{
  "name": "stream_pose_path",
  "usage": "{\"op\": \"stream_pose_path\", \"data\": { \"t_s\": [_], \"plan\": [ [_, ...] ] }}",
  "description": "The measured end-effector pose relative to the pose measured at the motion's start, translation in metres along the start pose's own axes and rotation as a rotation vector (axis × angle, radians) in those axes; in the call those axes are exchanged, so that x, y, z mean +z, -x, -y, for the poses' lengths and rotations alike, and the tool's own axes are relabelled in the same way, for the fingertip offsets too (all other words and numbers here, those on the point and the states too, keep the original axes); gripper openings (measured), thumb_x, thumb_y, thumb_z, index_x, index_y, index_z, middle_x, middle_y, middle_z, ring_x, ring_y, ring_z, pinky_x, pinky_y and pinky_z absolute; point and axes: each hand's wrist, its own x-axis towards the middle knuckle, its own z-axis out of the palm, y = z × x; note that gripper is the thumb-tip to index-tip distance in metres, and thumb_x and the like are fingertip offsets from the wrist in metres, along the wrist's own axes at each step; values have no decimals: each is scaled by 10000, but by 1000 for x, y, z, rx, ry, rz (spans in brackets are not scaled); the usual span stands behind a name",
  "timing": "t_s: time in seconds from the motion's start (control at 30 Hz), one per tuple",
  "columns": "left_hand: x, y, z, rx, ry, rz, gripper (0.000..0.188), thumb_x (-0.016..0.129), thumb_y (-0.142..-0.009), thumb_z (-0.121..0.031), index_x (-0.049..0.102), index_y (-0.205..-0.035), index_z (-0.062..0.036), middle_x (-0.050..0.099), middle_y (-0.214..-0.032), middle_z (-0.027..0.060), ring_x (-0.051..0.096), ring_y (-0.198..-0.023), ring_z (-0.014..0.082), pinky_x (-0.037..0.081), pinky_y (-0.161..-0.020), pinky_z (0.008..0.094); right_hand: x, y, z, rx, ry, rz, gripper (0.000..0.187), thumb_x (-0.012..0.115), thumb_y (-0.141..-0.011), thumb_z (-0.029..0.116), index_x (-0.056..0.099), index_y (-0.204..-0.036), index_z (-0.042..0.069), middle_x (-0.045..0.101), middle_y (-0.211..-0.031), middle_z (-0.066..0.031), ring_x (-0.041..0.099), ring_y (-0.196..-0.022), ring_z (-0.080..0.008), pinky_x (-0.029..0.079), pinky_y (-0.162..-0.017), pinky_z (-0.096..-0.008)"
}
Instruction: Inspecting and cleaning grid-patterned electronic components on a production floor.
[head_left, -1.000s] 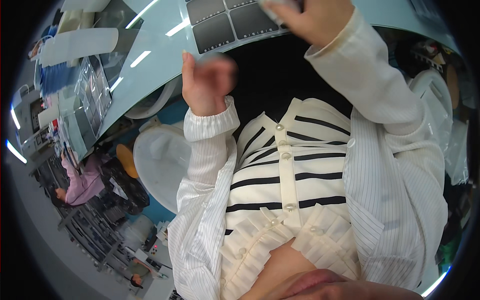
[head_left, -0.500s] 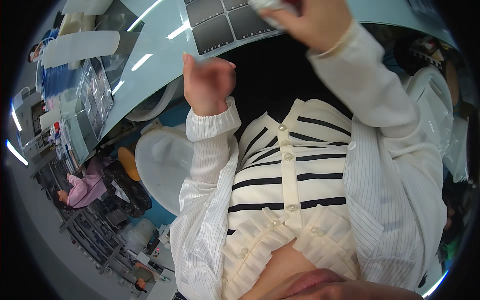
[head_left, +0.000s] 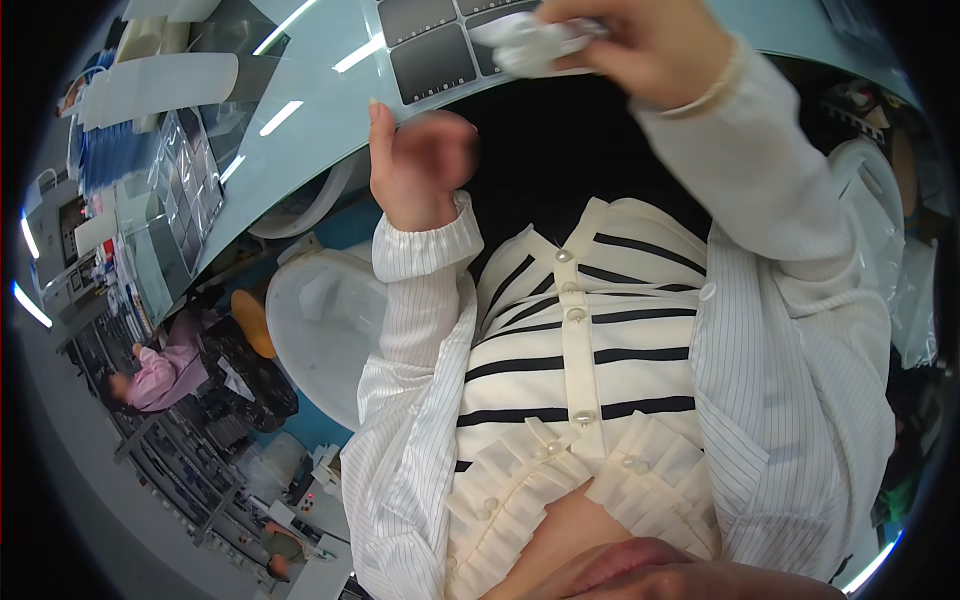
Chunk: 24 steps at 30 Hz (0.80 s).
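A crumpled white wipe [head_left: 540,45] is pinched in my right hand [head_left: 655,50], over the near right part of a sheet of dark grey rectangular panels [head_left: 432,64]. The wipe covers part of one panel, and the far side of the sheet runs out of view. The panels lie at the near edge of a pale, glossy tabletop [head_left: 310,95]. My left hand [head_left: 420,170] is raised just in front of that edge, its thumb standing apart from the fingers. Those fingers are blurred, and I see nothing held in them.
Clear plastic sheets with dark squares [head_left: 188,185] lie on the table at the left, near a curved whitish sheet [head_left: 160,88]. A white tub [head_left: 325,325] stands below the table edge. Further left sits a person in pink [head_left: 168,378] beside a black bag [head_left: 250,370].
My right hand has shifted slightly right and nearer with the wipe, which now shows more fully. My left hand stays nearly in place, its fingers blurred in both frames.
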Motion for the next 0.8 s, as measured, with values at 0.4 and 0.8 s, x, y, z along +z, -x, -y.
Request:
{"op": "stream_pose_path", "data": {
  "t_s": [0.4, 0.8],
  "plan": [
    [14, -10, 0, 22, -42, -25, 813, 187, -940, -557, 624, -623, 51, 467, -460, 72, 409, -404, 160, 326, -414, 244, 18, -28, 0, -91, 4, -28, 103, 639, -716, 112, 616, -773, 29, 552, -777, -105, 573, -723, -327, 462, -632, -391],
    [20, 8, 5, 45, -220, -175, 865, 162, -938, -577, 629, -574, 53, 500, -451, 80, 427, -404, 145, 340, -428, 232, -52, 16, -40, 62, 84, 56, 231, 675, -650, -23, 610, -868, 15, 483, -745, -42, 444, -509, -170, 354, -471, -276]
  ]
}}
